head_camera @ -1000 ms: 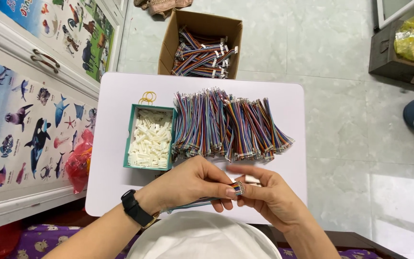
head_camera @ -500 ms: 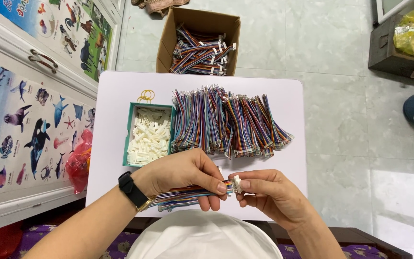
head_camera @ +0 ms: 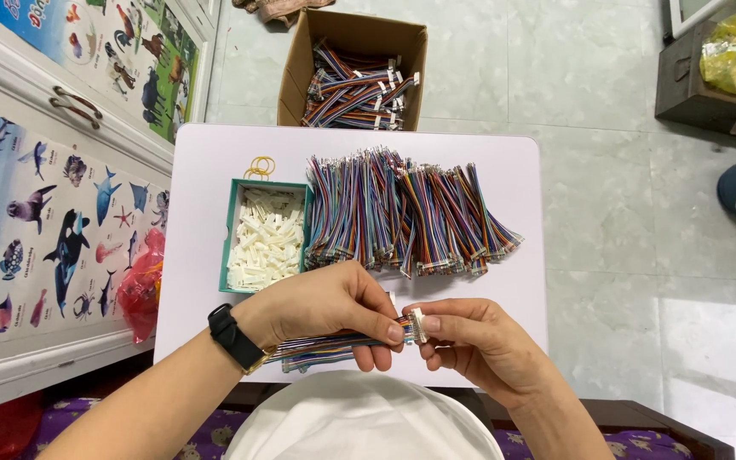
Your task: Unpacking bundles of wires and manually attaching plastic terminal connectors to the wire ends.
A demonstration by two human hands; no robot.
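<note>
Rainbow wire bundle (head_camera: 334, 347) sits pinched in the left hand (head_camera: 325, 308), right hand (head_camera: 479, 345) pinching its white connector (head_camera: 416, 325) just above the counter (head_camera: 206, 170).

I see a pale lilac flat-topped desk (head_camera: 215, 170). Along its far edge lie rainbow-striped bundles of thin ribbon wires (head_camera: 402, 213), red, blue, green and yellow strands. Toward the left edge sits a teal rectangular tray (head_camera: 233, 223) filled with white plastic connectors (head_camera: 266, 238), yellow rubber bands (head_camera: 259, 165) beside it. A black wristband (head_camera: 233, 336) circles my left wrist. The same striped wire (head_camera: 325, 347) ends in a white plug (head_camera: 416, 324).
</note>
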